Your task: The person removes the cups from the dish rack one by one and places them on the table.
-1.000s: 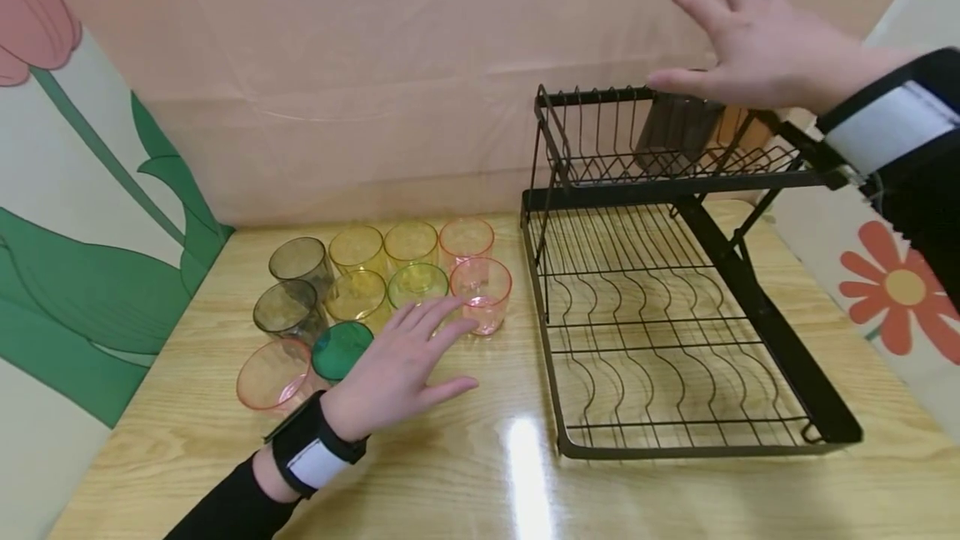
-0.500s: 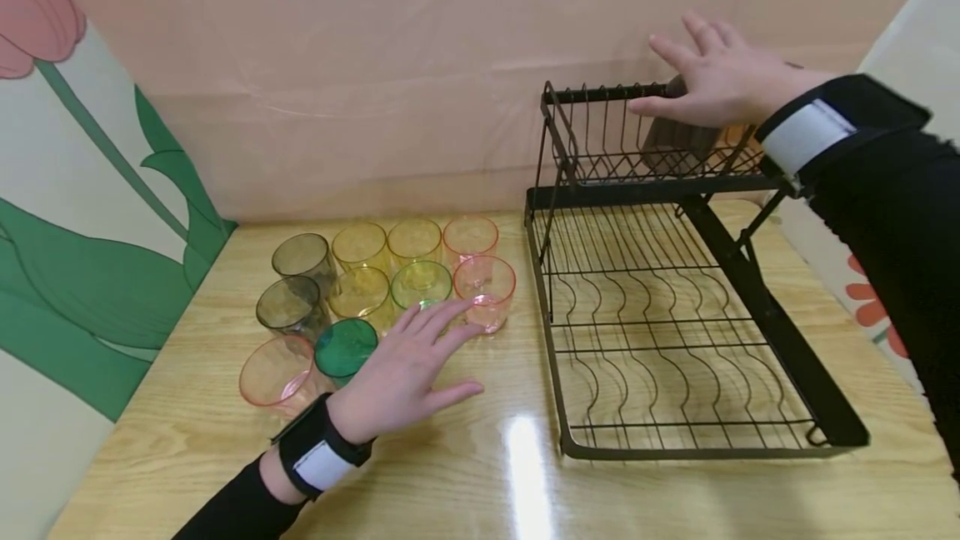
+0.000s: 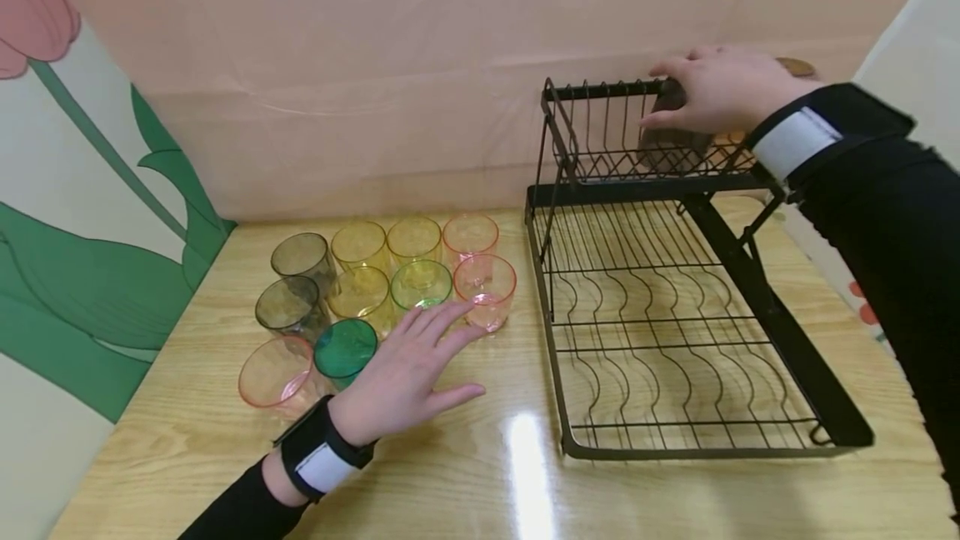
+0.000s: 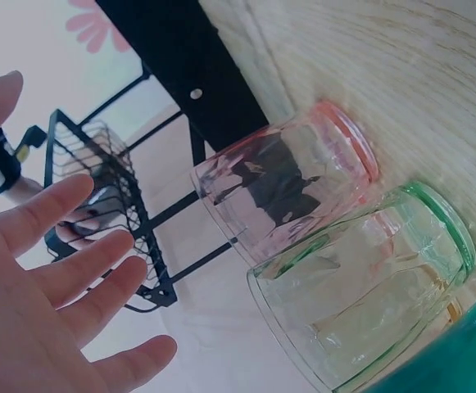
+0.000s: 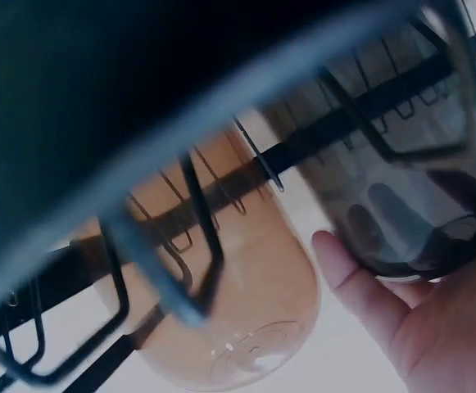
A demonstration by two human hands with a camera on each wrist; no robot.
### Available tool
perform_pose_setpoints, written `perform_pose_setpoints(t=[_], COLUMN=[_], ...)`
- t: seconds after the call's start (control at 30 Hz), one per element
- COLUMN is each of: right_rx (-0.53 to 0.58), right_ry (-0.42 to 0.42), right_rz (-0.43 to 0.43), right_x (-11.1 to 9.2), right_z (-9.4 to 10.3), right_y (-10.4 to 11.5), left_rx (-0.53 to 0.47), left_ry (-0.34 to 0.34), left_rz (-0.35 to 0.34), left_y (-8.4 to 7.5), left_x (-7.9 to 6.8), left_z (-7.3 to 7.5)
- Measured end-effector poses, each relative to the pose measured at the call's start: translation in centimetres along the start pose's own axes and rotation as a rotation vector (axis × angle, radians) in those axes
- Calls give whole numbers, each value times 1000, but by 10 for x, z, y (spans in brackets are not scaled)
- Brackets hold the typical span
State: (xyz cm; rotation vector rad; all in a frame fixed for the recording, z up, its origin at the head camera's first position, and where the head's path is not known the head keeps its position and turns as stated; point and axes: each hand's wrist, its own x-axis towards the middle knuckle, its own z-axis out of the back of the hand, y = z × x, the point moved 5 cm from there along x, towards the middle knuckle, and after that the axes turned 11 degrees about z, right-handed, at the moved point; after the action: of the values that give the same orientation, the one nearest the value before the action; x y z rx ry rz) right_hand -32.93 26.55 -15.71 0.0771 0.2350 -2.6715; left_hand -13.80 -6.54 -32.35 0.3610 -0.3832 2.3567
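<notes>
My right hand is over the black rack's upper basket, thumb and fingers around the base end of a smoky grey glass. That grey glass stands upside down among the wires in the right wrist view, and fingers show through it. Beside it sits an amber glass, mostly covered by my hand and sleeve in the head view. My left hand is spread flat beside the grouped glasses, holding nothing. Nearest it are a teal glass, a green-rimmed glass and a pink glass.
Yellow glasses, grey glasses and another pink-rimmed glass fill the left of the wooden table. The two-tier dish rack takes up the right side. A pink cloth hangs behind.
My right hand has come down and left onto the grey glass, its fingers closing round the base. The left hand stays almost where it was.
</notes>
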Motion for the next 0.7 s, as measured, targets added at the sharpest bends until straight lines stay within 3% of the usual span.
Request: perform_pose_setpoints(t=[0.53, 0.7], right_rx=[-43, -38], right_ry=[-75, -95], right_rz=[-68, -100], right_x=[-4, -6], right_z=[3, 18], right_y=[-1, -3], left_rx=[-22, -24], left_ry=[1, 6], left_rz=[4, 3], left_y=[0, 0], left_x=[-2, -3], left_z=[-4, -5])
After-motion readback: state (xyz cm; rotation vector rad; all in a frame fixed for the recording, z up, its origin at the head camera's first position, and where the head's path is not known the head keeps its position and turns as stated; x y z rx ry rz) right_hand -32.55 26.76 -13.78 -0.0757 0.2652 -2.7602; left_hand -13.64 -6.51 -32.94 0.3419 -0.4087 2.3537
